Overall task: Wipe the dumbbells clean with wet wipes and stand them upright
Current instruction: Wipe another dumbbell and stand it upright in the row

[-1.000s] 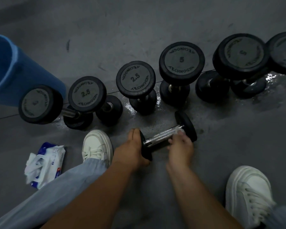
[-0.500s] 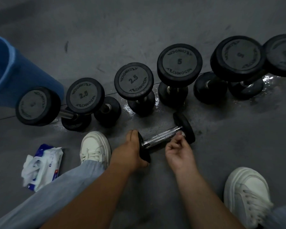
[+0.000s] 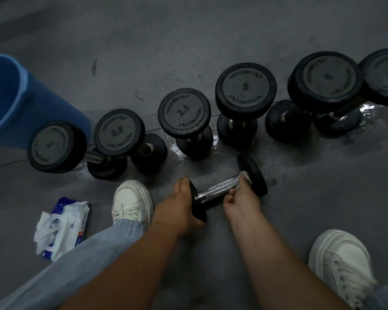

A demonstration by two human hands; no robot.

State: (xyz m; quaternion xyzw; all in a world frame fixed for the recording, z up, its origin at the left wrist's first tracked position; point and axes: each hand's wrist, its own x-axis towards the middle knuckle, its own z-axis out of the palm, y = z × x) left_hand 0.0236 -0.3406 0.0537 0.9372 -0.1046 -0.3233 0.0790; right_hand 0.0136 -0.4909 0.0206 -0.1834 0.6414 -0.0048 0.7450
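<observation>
A small black dumbbell [image 3: 217,190] with a chrome handle lies on its side on the grey floor in front of me. My left hand [image 3: 179,206] grips its near weight head. My right hand [image 3: 241,199] pinches a white wet wipe [image 3: 245,175] against the far end of the handle, beside the other head. Behind it a row of several black dumbbells stands upright, among them a 2.5 dumbbell [image 3: 185,115] and a 5 dumbbell [image 3: 245,90].
A blue bucket [image 3: 20,104] stands at the far left. An open pack of wet wipes [image 3: 62,228] lies on the floor at the left. My white shoes [image 3: 131,201] [image 3: 341,262] flank the hands. Wet patches shine around the row.
My right hand has slid the wipe along the chrome handle toward the far weight head. My left hand keeps its grip on the near head.
</observation>
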